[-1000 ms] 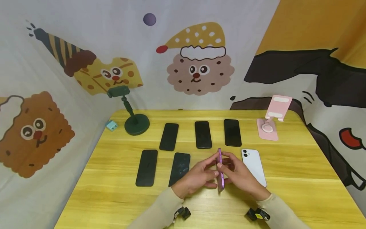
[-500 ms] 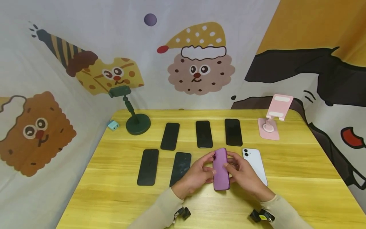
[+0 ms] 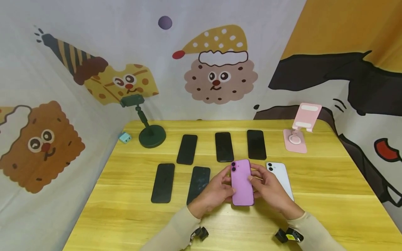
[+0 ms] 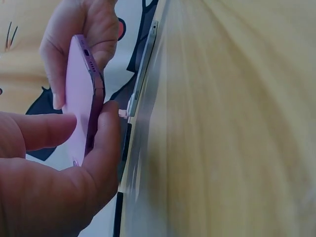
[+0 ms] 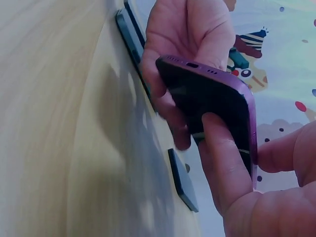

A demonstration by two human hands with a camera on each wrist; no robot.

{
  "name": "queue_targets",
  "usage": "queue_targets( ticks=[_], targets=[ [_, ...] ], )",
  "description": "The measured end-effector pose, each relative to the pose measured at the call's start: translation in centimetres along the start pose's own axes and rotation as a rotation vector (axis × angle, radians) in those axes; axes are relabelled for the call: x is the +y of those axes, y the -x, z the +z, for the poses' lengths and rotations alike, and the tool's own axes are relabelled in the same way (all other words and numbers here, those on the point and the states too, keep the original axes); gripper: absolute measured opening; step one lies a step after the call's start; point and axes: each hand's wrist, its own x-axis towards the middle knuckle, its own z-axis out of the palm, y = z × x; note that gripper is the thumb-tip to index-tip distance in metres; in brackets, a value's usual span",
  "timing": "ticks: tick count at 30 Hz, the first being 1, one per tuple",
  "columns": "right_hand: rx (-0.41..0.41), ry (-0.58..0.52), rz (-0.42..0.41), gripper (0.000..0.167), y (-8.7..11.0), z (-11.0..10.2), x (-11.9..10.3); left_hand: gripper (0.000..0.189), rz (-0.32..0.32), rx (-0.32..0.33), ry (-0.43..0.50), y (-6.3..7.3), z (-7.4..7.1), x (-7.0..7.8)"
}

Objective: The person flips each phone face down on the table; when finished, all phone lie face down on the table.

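A purple-pink smartphone (image 3: 242, 184) is held above the table, its back with two camera lenses facing up in the head view. My left hand (image 3: 216, 191) grips its left edge, thumb on the back and fingers beneath. On the right edge, my right hand (image 3: 270, 190) pinches it the same way. The right wrist view shows the phone's dark screen (image 5: 185, 91) on the underside, with right-hand fingers against it. In the left wrist view the bottom edge with its charging port (image 4: 87, 53) shows. A white phone (image 3: 283, 177) lies partly behind my right hand.
Several dark phones lie on the wooden table (image 3: 125, 223), one (image 3: 198, 183) close by my left hand. A green stand (image 3: 152, 136) and a light-blue charger (image 3: 125, 137) are at the back left. A pink stand (image 3: 295, 139) is at the back right.
The purple-pink phone was edge-on one second ago. It has been turned so that its back faces up, with both hands still holding it.
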Motion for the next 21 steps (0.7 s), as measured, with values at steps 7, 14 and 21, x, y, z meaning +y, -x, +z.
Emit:
queue_targets(
  ticks=[7,14,21],
  targets=[
    [-0.040,0.058,0.008,0.067,-0.4,-0.4,0.4,0.089,-0.003,0.040,-0.099,0.0,-0.6,0.2],
    [-0.066,0.139,0.032,0.076,-0.8,-0.7,0.7,0.090,-0.017,0.056,-0.155,0.0,-1.2,0.2],
    [-0.066,0.189,0.000,0.075,-1.5,-0.5,1.3,0.088,0.012,0.078,-0.341,0.0,-1.7,0.0]
  ],
)
